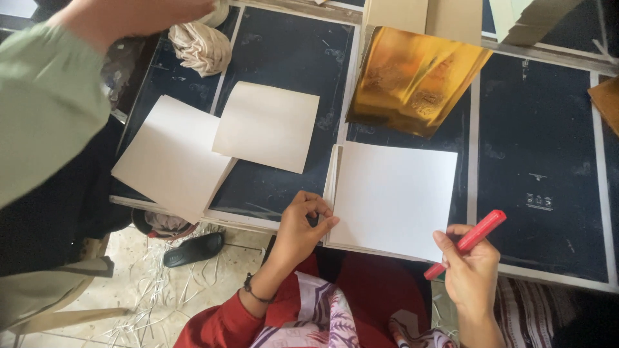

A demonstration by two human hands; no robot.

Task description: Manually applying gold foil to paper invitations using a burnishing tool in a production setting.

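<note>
Fingers of the left hand [302,222] pinch the paper stack [390,196] by its edge, steadying it. The right hand [469,264] grips a red marker [467,241], poised beside the stack.

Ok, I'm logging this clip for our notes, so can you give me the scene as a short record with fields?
left hand: pinching the left edge of the stack of white square paper sheets
right hand: holding a red cylindrical marker, beside the stack
surface: dark table panels with pale borders
nearby: gold foil sheet; two cream card squares
other person: green sleeve, upper left
</note>
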